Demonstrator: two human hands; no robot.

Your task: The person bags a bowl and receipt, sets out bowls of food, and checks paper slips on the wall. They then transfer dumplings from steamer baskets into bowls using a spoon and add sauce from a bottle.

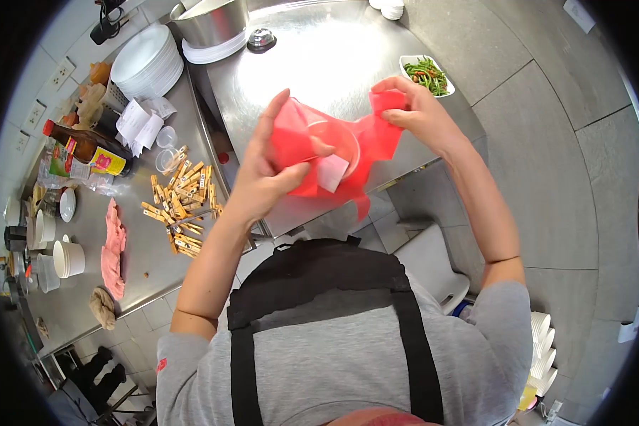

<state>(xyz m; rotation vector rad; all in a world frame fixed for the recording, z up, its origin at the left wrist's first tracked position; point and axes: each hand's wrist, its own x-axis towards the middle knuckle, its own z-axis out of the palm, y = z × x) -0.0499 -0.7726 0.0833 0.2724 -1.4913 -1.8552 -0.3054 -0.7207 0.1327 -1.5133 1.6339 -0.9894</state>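
A thin red plastic bag [373,145] hangs between my two hands over the front edge of the steel table. Inside it is a round tub [344,138] with a pale rim, seen partly through the plastic. A white paper slip [332,172] lies against the tub. My left hand [263,167] grips the bag's left side, its thumb in front and one finger stretched up along the plastic. With thumb and fingers, my right hand [415,113] pinches the bag's upper right part. The tub's contents cannot be made out.
A white dish of green beans and red bits [427,76] sits at the table's right edge. Behind are a call bell [261,40] and a metal pot [211,23]. The left counter holds clothespins [184,202], stacked plates [147,60], a brown bottle [89,148] and a pink cloth [113,252].
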